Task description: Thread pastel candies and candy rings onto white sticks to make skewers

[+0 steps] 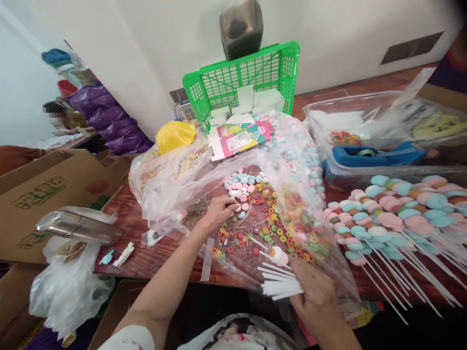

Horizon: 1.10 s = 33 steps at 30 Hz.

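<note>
Among loose candy on the table, my left hand (pixel 220 214) is closed in a pinch on a small white marshmallow (pixel 238 207). Just beyond its fingers is a pile of pink, blue and white marshmallows (pixel 241 185). Colourful ring gummies (pixel 270 214) lie scattered on clear plastic film between my hands. My right hand (pixel 316 289) is wrapped round a bundle of white sticks (pixel 279 282). One stick in it points up and left, with a few candies (pixel 278 255) threaded near my fingers. Finished-looking candy skewers (pixel 394 211) are heaped to the right.
A green crate (pixel 242 68) stands behind a printed carton (pixel 241 138) and a yellow scoop (pixel 175 137). At right is a clear tub (pixel 365 170) with a blue tape dispenser (pixel 379 154). A steel flask (pixel 78 227) lies left, beside cardboard boxes (pixel 54 199).
</note>
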Each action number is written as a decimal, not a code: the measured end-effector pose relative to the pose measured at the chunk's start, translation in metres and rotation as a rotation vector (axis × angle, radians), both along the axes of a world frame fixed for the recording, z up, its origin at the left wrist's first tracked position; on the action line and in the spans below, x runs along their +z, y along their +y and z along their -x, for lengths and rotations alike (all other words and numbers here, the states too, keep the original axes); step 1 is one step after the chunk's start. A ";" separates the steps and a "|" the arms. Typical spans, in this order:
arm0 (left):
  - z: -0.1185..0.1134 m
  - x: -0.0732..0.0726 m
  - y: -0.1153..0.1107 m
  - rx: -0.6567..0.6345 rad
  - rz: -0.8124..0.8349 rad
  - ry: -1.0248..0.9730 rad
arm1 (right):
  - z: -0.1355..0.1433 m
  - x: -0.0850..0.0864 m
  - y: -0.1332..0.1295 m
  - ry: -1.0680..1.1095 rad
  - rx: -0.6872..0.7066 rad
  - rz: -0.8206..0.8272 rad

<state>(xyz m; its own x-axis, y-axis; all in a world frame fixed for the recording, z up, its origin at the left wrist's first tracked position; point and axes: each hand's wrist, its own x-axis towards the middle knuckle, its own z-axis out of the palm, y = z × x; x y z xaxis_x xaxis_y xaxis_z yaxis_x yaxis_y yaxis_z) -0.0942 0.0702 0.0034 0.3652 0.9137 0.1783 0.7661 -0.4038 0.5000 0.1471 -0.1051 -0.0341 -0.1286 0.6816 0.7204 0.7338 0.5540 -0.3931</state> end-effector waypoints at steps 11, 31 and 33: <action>-0.013 -0.005 -0.024 0.008 -0.098 -0.104 | 0.006 0.000 0.004 0.005 -0.088 0.078; -0.053 0.034 -0.103 0.221 0.464 -1.320 | 0.012 0.001 -0.003 0.031 -0.042 0.146; -0.054 0.034 -0.105 0.234 0.394 -1.310 | 0.012 0.002 -0.004 0.025 -0.046 0.143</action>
